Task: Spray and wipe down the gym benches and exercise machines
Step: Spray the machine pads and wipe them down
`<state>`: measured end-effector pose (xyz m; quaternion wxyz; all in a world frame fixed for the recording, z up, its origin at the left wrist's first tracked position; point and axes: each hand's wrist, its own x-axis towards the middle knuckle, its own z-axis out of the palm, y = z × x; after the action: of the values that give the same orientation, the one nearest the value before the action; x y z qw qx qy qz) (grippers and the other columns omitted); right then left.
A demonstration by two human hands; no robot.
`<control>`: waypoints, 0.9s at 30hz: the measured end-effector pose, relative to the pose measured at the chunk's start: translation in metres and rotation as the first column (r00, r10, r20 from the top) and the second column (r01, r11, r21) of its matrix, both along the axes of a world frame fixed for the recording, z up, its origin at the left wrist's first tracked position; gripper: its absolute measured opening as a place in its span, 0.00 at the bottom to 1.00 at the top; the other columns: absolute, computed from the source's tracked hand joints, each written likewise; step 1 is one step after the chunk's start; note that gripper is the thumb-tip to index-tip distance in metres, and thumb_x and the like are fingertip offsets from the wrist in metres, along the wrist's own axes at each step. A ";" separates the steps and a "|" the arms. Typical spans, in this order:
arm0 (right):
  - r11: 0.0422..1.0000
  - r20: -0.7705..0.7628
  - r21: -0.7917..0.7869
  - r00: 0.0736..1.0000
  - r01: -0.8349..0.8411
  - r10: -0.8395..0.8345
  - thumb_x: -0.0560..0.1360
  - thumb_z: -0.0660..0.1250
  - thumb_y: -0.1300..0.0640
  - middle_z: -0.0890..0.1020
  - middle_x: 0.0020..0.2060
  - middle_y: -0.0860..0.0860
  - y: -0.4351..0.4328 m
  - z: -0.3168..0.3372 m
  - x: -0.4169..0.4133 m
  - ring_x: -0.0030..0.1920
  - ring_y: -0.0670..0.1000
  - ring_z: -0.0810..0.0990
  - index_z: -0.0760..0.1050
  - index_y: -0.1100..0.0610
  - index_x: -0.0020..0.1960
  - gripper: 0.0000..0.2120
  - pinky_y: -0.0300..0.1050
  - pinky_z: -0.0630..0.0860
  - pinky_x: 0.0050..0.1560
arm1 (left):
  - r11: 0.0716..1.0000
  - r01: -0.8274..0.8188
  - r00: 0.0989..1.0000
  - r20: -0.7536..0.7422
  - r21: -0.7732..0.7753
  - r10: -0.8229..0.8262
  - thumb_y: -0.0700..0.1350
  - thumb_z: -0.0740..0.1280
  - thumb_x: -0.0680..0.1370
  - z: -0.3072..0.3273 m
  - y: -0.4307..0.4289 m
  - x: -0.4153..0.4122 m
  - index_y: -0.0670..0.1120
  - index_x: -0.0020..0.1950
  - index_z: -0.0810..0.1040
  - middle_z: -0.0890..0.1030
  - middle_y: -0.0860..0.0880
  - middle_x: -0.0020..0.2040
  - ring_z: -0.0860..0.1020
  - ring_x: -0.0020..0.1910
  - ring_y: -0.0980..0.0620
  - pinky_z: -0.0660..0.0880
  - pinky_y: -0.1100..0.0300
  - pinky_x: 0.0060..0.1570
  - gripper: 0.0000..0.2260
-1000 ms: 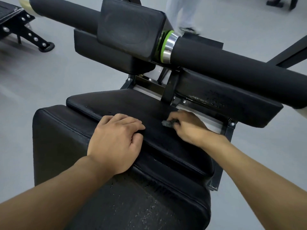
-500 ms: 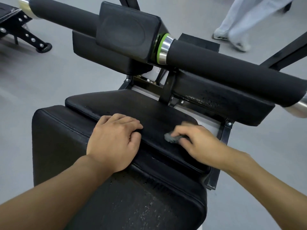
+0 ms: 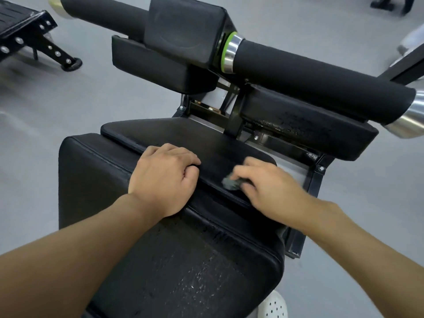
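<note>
A black padded exercise machine fills the view. Its flat seat pad [image 3: 174, 134] sits above a larger back pad [image 3: 96, 180] whose worn surface is speckled. My left hand [image 3: 163, 180] rests on the seam between the two pads, its fingers curled over the seat pad's near edge. My right hand [image 3: 268, 189] pinches a small dark grey cloth [image 3: 230, 183] and presses it on the seat pad's near right edge. Most of the cloth is hidden under my fingers.
Two black foam rollers [image 3: 321, 81] with a green and chrome collar cross above the seat, with a square pad [image 3: 183, 33] between them. Knee pads [image 3: 298, 127] lie beneath. Another machine's black frame [image 3: 27, 40] stands at far left on the grey floor. A person's shoe shows at far right.
My right hand has drawn the cloth back from the seat pad's far right edge toward me and leftward along its near edge. My left hand has stayed in place. A person has walked by in the background.
</note>
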<state>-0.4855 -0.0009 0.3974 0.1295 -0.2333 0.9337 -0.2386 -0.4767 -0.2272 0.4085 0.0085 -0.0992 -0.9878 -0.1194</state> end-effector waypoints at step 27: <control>0.993 0.078 -0.008 0.990 0.114 -0.113 0.79 0.62 0.59 0.75 0.49 0.47 0.024 -0.016 -0.006 0.53 0.54 0.76 0.77 0.44 0.57 0.12 0.54 0.76 0.51 | 0.996 0.057 0.982 0.181 -0.066 -0.044 0.58 0.42 0.71 0.009 0.036 0.013 0.60 0.64 0.79 0.75 0.63 0.68 0.66 0.71 0.60 0.52 0.49 0.74 0.32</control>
<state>-0.4919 0.0235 0.3816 0.1503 -0.1710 0.9383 -0.2604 -0.4637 -0.1914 0.4178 -0.0870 -0.1135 -0.9854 -0.0927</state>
